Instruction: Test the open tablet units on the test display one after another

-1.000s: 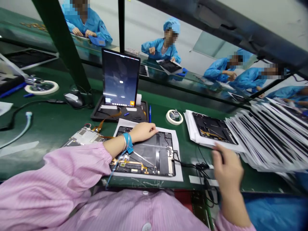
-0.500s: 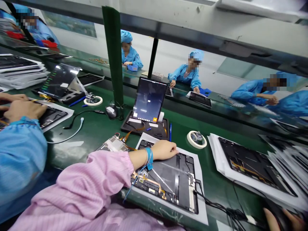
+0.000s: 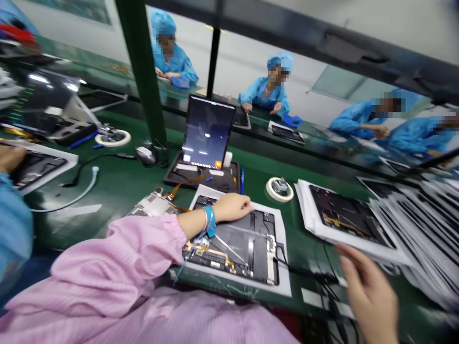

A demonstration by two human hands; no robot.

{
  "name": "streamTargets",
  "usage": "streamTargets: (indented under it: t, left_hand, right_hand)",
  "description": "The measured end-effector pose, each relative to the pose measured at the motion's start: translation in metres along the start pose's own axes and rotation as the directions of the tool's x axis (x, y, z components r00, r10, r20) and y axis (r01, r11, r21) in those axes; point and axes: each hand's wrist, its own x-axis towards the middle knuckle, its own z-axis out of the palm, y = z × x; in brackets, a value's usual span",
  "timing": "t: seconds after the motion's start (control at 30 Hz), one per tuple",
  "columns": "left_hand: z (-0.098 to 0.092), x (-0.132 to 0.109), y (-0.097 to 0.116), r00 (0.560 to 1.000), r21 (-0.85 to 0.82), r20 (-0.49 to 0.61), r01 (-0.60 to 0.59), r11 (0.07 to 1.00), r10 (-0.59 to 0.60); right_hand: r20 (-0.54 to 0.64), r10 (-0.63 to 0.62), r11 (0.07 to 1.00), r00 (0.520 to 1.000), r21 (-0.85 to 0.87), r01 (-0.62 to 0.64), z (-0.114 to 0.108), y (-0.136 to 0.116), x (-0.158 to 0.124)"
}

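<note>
My left hand (image 3: pixel 231 208) rests with curled fingers over the far edge of an opened tablet (image 3: pixel 247 243) that lies on a white sheet. A blue wrist strap (image 3: pixel 210 221) circles that wrist, below a pink sleeve. My right hand (image 3: pixel 369 294) hovers at the lower right, fingers stretched out and holding nothing. It is near black cables (image 3: pixel 315 276) and the front edge of a stack of opened tablets on paper (image 3: pixel 344 212). The right hand is a little blurred.
An upright lit tablet (image 3: pixel 208 131) stands in a black tray (image 3: pixel 201 177) behind the work. A tape roll (image 3: pixel 279 188), a blue pen (image 3: pixel 242 174), a loose circuit board (image 3: pixel 152 204) and a mouse (image 3: pixel 145 154) lie around. A fanned pile of tablets (image 3: pixel 426 220) fills the right. A co-worker's blue sleeve (image 3: pixel 12 224) is at left.
My right hand has come up from the lower right corner toward the stack's front edge. The view has swung slightly right. My left hand stays on the opened tablet.
</note>
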Motion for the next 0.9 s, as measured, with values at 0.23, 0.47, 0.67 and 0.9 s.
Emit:
streamTargets:
  t: [0.23,0.47,0.67,0.9]
  left_hand:
    - [-0.001,0.000,-0.006,0.998,-0.057,0.053,-0.017,0.998,0.020]
    - [-0.002,0.000,-0.005,0.998,-0.041,0.068,0.003,0.999,0.000]
    - [-0.001,0.000,-0.005,0.998,-0.027,0.066,0.024,0.999,-0.022]
    - [-0.001,0.000,-0.004,0.997,-0.009,0.071,0.017,1.000,-0.016]
  right_hand:
    - [0.809,-0.089,0.884,0.581,0.333,-0.329,0.044,-0.079,0.036]
    - [0.863,-0.070,0.675,0.501,0.411,-0.613,0.047,-0.060,0.041]
    - [0.667,0.116,0.458,0.736,0.622,-0.636,0.036,-0.062,0.035]
    - [0.601,-0.033,0.738,0.799,0.553,-0.386,0.056,-0.072,0.016]
